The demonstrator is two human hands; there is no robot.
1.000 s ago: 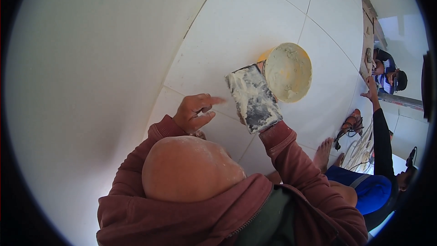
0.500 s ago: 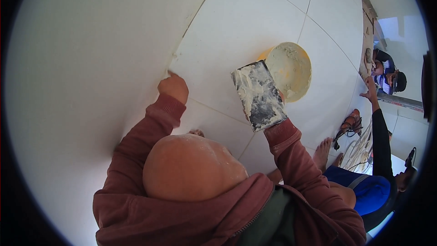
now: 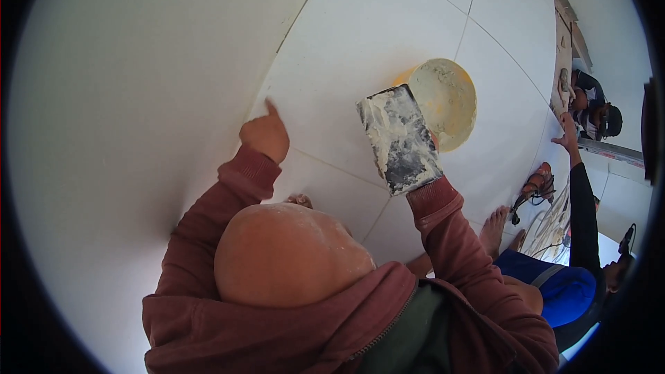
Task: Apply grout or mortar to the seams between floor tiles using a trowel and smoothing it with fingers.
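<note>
My right hand [image 3: 435,140], mostly hidden underneath, grips a black rectangular plasterer's float [image 3: 402,147]. White paste is smeared over its upward face. Just behind the float stands a yellow bucket [image 3: 471,109], coated inside with pale paste; the float overlaps its near left side in view. My left hand [image 3: 265,137] is by the line where the white wall [image 3: 138,90] meets the tiled floor [image 3: 339,48]. Its index finger stretches forward while the others curl, and nothing shows in it.
At the right, a co-worker in blue shorts [image 3: 547,287] stretches out a dark-sleeved arm [image 3: 582,215]. Another person [image 3: 592,104] is farther off. An orange corded power tool [image 3: 537,183] and loose cables [image 3: 547,235] lie on the floor near a bare foot [image 3: 493,230].
My left index finger has come off the wall-floor joint and now points forward over the tile. The float has shifted slightly right in view, still in my right hand.
</note>
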